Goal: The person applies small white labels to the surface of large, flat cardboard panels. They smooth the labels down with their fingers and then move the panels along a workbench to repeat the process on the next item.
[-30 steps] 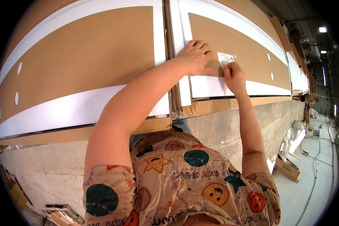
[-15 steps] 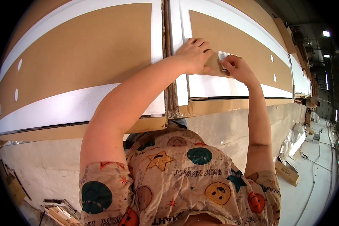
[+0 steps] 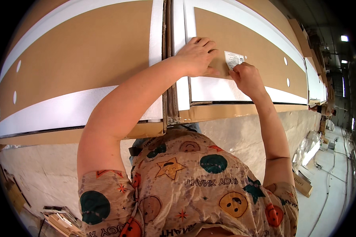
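Observation:
A white printed label point(image 3: 234, 58) lies on the brown cardboard panel point(image 3: 265, 51) of the right-hand box, its lower edge covered by my fingers. My right hand point(image 3: 248, 79) is closed, its curled thumb and forefinger pinched at that lower edge. My left hand point(image 3: 197, 57) rests open, fingers spread, at the panel's left end beside the label, apparently holding nothing. White foam point(image 3: 217, 90) borders the panel along its near side.
A second box with a large brown panel point(image 3: 95, 43) and white foam edging stands at the left, divided from the first by cardboard walls point(image 3: 169, 87). Concrete floor point(image 3: 241, 126) lies below the boxes. A carton point(image 3: 302, 185) sits on the floor at right.
My right hand has slid down and slightly right toward the label's lower edge, uncovering more of its printed face. My left hand stays spread on the panel; the view has shifted a little.

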A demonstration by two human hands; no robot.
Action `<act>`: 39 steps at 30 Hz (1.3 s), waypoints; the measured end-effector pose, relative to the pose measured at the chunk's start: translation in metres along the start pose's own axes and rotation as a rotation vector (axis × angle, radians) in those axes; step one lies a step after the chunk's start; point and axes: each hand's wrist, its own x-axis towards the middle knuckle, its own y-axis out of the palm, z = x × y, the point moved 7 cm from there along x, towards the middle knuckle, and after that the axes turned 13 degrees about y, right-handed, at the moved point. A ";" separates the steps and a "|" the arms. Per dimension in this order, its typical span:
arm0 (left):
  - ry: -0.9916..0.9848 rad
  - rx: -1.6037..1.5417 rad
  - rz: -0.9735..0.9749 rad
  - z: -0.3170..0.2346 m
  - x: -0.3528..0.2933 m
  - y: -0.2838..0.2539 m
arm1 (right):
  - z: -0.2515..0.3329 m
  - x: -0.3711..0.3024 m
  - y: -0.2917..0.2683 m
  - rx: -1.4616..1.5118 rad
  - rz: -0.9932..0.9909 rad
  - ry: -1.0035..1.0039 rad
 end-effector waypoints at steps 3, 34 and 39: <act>0.003 0.023 0.006 0.000 0.000 0.000 | 0.004 -0.001 0.002 -0.068 -0.025 0.000; -0.003 0.008 0.005 0.002 0.000 0.002 | 0.008 0.001 0.005 -0.104 -0.064 -0.107; -0.012 0.007 0.010 0.004 0.000 0.000 | 0.006 0.002 0.008 -0.134 -0.111 -0.102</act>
